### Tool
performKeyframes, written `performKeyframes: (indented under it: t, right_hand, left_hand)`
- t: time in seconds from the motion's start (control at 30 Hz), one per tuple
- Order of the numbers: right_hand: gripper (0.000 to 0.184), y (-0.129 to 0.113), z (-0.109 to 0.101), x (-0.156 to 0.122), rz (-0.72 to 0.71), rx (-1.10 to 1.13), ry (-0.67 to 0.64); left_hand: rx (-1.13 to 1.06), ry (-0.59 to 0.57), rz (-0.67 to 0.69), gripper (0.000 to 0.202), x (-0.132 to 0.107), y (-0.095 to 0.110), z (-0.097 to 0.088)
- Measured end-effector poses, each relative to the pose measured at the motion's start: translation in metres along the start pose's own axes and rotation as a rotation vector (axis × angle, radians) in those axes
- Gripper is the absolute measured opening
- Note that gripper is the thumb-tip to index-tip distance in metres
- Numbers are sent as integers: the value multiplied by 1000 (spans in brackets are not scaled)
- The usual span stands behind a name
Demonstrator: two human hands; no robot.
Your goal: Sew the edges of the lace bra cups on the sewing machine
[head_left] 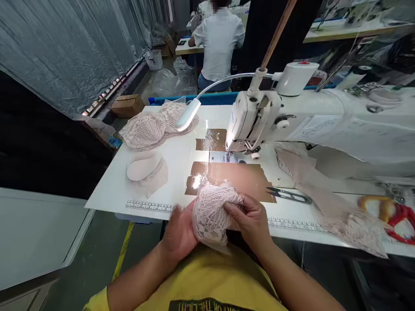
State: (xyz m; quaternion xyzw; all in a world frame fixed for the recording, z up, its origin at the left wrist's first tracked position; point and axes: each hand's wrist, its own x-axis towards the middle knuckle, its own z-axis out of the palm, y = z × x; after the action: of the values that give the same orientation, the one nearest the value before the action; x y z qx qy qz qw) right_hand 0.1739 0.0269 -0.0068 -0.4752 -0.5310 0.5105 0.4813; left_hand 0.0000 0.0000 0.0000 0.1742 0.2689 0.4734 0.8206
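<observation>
A pale pink lace bra cup [212, 211] is held up in front of my body, at the front edge of the sewing table. My left hand [182, 233] supports it from the left, with the palm against its side and part of the fingers behind it. On the other side, my right hand [249, 219] pinches the lace edge between thumb and fingers. Beyond both hands stands a white sewing machine [249, 121], its needle area above a metal plate. A smooth cup piece with sheer fabric [147, 170] lies flat to the left.
Stacked lace cups [145, 129] lie at the table's back left. A lamp [188, 115] on a bendy neck leans over the table. Thread snips [288, 195] and lace fabric [311, 181] lie right. Printed rulers run along the front edge. A co-worker [220, 43] sits beyond.
</observation>
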Motion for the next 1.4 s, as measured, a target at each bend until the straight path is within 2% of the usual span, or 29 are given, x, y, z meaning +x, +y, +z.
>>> performKeyframes:
  t: [0.07,0.13,0.17,0.2,0.27,0.33,0.4,0.43,0.47,0.53,0.63,0.77,0.87,1.2,1.4]
  right_hand:
    - [25,0,2,2,44,56,7]
    - [25,0,0,6,71,120,31]
    - [24,-1,-3,8,85,173,68]
    - [22,-2,-7,9,90,217,100]
    - [20,-5,-14,13,70,227,81]
    - [16,-11,-17,14,36,132,-92]
    - [12,-18,-15,13,8,18,-327]
    - [10,-22,-12,12,-7,-25,-420]
    - [9,-25,-9,11,-25,-59,-486]
    - [7,-28,-3,10,-70,-122,-511]
    - [6,-29,0,10,-159,-211,-395]
    - [14,-29,0,12,-231,-263,-233]
    - [15,-31,1,13,-225,-283,-163]
    - [20,-32,-1,20,-130,-307,-139]
    - [24,-29,-6,28,35,-216,-160]
  left_hand:
    - [104,36,-65,35,-2,-9,-5]
    - [231,66,-60,18,-6,-10,-12]
    - [307,84,-36,7,-7,-6,-16]
    - [385,98,13,5,-9,1,-20]
    - [557,105,180,13,-11,20,-27]
    - [764,76,389,6,-10,42,-26]
    - [1017,-15,477,41,-6,58,-19]
    - [1134,-78,452,57,-3,64,-14]
    - [1227,-135,387,65,0,66,-8]
    - [1313,-199,230,55,7,66,1]
    - [1280,-218,116,27,13,59,6]
    - [1200,-267,96,20,16,54,6]
    - [1177,-248,96,21,18,56,7]
    - [1147,-194,117,23,32,64,16]
    - [1028,-205,75,25,44,60,14]
